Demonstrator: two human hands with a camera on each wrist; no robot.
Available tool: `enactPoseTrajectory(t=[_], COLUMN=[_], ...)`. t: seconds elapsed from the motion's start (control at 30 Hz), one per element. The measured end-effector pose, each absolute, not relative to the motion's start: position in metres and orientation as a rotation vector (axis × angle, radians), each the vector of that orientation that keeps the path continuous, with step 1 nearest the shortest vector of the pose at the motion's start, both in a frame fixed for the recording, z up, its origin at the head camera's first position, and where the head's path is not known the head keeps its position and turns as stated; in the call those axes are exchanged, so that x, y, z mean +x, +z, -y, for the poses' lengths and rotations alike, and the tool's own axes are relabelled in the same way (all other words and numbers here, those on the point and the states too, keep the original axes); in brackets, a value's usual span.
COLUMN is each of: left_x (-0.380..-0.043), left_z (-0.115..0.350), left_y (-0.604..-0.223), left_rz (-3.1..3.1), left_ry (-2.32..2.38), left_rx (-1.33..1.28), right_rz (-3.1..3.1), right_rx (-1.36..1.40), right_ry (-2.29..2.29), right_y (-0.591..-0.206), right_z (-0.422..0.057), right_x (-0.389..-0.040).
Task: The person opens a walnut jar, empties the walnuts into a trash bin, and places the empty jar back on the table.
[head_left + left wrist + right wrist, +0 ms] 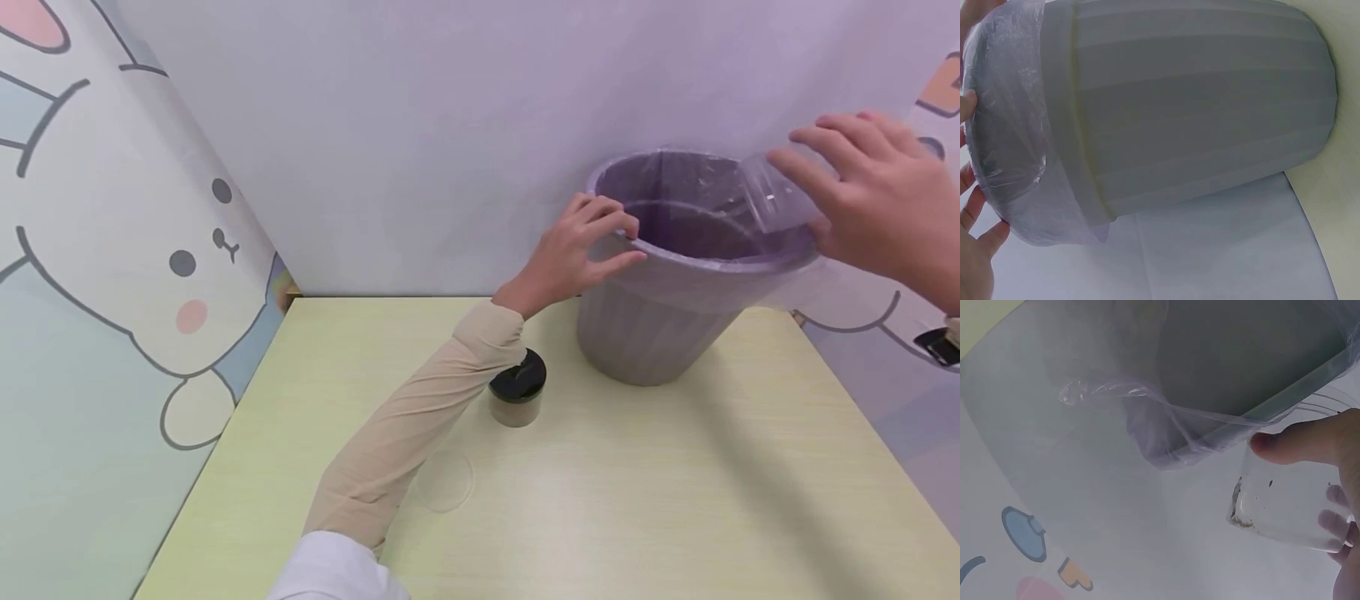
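Observation:
A grey ribbed trash can (645,333) stands on the table, tilted toward the right, with a thin clear-purple bag (1016,144) folded over its rim. My left hand (577,250) grips the near left part of that rim, fingers over the edge and thumb outside. At the opening's right side, my right hand (881,196) holds a clear plastic cup (1285,497) tipped mouth toward the can. Small dark bits cling inside the cup in the right wrist view. The can's bottom inside is mostly hidden.
A small jar with a black lid (519,379) stands by my left forearm, partly covered by the sleeve. Nearer me, a clear round lid or ring (446,481) lies on the pale wooden table (600,517). Walls with cartoon drawings (187,250) close in the table.

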State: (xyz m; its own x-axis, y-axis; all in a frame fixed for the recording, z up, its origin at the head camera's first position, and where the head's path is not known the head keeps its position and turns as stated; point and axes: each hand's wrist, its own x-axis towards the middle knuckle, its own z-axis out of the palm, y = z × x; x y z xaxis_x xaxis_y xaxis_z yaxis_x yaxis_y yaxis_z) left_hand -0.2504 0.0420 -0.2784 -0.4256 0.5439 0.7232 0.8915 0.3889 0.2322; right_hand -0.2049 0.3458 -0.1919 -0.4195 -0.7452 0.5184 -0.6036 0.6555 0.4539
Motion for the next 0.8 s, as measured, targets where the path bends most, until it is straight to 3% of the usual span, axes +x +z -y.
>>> enactPoseTrajectory(t=[0.4,0.8], left_x=[-0.251,-0.253], left_z=[-0.042,-0.043], left_y=[-0.278,-0.278], left_rz=[2.108,2.143], left_ry=[-0.840,-0.826], left_rx=[-1.221,-1.216], right_rz=[2.151,2.100], right_rx=[1.124,1.055], right_ry=[-0.366,-0.101], right_y=[-0.196,-0.181], right_z=[-0.333,-0.343], right_x=[-0.209,-0.202])
